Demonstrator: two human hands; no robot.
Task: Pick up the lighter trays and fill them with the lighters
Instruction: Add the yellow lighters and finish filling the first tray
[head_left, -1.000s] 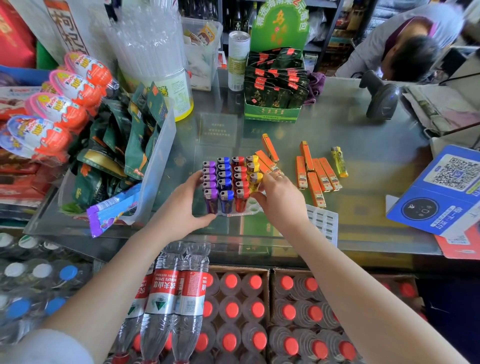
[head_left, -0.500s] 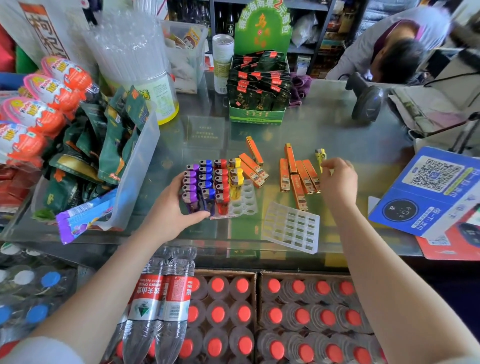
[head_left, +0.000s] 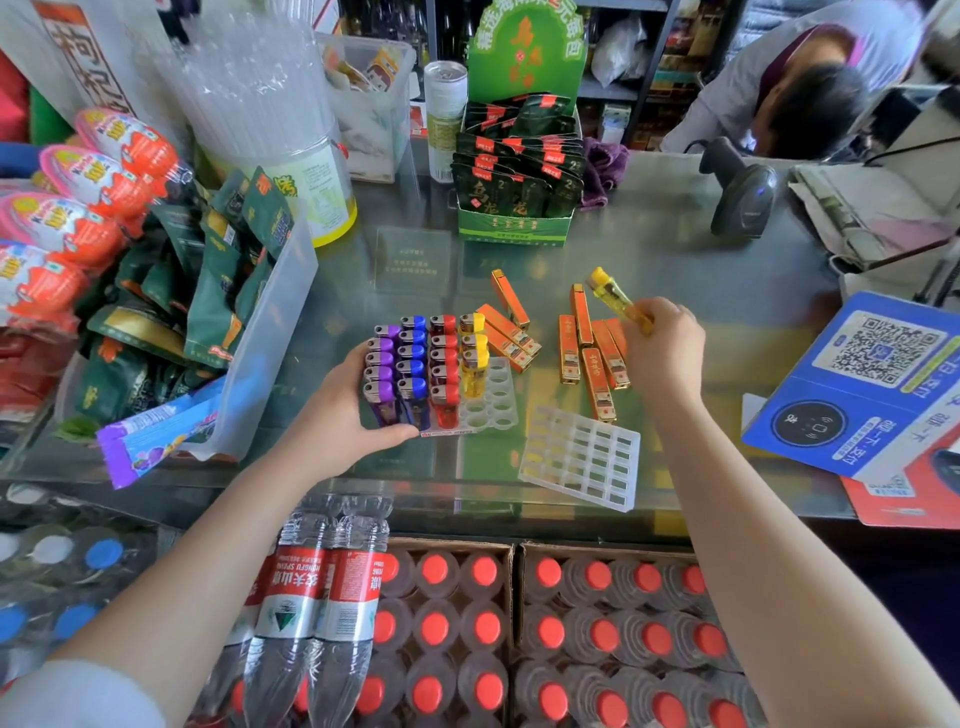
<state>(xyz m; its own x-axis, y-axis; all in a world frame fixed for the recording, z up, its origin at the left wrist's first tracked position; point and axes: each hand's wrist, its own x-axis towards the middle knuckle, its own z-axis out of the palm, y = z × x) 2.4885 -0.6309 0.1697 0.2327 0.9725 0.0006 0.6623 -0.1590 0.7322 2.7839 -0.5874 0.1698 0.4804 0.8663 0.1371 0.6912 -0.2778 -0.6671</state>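
Left hand (head_left: 332, 415): we are gripping the clear plastic lighter tray (head_left: 483, 400) on the glass worktop (head_left: 675, 249), fingers closed round its near-left corner.
Right hand (head_left: 662, 348): we are pinching a yellow translucent lighter (head_left: 615, 299) above the orange lighters (head_left: 592, 353).
Empty white tray (head_left: 582, 457): lying just beside.

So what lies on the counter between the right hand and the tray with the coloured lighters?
In the head view, loose orange lighters lie on the glass between the right hand and the filled tray, in two small clusters. The hand holds a yellow lighter.
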